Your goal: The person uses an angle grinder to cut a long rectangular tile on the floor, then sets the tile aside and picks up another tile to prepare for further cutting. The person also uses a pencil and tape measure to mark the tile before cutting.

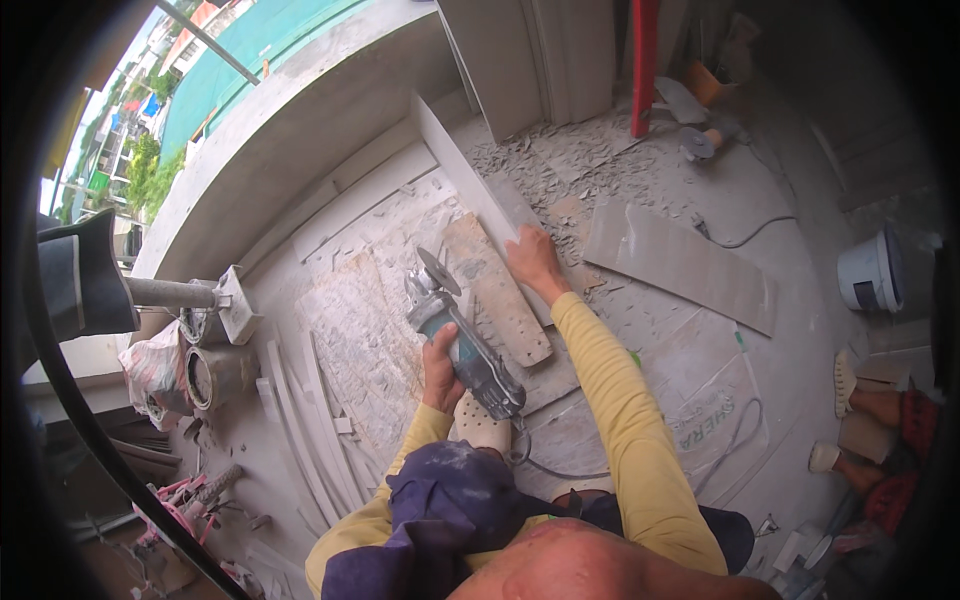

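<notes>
Now, head view: your left hand (440,368) is wrapped round a grinder (470,352) above the floor (795,320), its disc (438,271) near a stained plank (497,290). Your right hand (535,260) touches a long board (470,180) running toward the floor's far edge; can't tell whether it's pinching.

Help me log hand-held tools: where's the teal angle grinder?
Near the centre of the head view, the teal angle grinder is in the left hand, just left of the dusty brown board.
</notes>
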A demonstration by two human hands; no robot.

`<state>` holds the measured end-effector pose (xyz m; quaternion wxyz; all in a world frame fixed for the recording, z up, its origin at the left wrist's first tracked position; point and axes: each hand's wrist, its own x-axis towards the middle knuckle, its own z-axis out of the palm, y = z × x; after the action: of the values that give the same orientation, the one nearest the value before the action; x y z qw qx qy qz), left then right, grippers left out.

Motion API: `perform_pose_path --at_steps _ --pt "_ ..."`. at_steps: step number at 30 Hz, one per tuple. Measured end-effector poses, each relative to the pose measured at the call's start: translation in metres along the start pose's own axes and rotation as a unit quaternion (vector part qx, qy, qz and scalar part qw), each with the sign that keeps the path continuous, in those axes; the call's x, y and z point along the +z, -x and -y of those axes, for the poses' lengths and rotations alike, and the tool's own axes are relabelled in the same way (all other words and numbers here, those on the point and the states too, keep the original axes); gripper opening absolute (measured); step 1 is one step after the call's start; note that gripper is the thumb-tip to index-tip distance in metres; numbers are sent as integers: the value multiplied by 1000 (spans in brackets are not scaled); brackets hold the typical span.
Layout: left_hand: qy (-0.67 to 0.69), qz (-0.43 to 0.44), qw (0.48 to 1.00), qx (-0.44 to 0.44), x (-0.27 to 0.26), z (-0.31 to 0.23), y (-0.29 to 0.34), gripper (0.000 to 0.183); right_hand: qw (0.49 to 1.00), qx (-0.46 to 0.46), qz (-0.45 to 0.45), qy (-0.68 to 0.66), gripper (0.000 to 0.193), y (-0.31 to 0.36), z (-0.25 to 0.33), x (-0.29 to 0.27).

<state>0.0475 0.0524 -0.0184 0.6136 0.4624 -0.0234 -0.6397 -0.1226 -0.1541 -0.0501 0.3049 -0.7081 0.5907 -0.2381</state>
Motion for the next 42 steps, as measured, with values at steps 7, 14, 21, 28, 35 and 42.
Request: perform_pose_path --at_steps 7,14,21,28,35,42 --pt "-12 0 1000 4 4 -1 8 31 1000 -1 -10 0 29 -27 7 3" --pt "-12 -4 1000 -8 7 4 3 29 1000 2 -9 12 30 -26 2 1" --pt "-30 -15 999 -7 0 1 6 28 999 34 31 15 31 26 2 -13" --pt "-13 -3 1000 -14 -2 8 -3 30 997 22 34 58 28 23 7 -9" --pt "-14 3 1000 -22 6 15 3 29 997 38 29 59 34 27 4 -12" --pt "-19 -11 1000 -17 -4 17 0 27 995 37 52 70 31 50 -1 -16"
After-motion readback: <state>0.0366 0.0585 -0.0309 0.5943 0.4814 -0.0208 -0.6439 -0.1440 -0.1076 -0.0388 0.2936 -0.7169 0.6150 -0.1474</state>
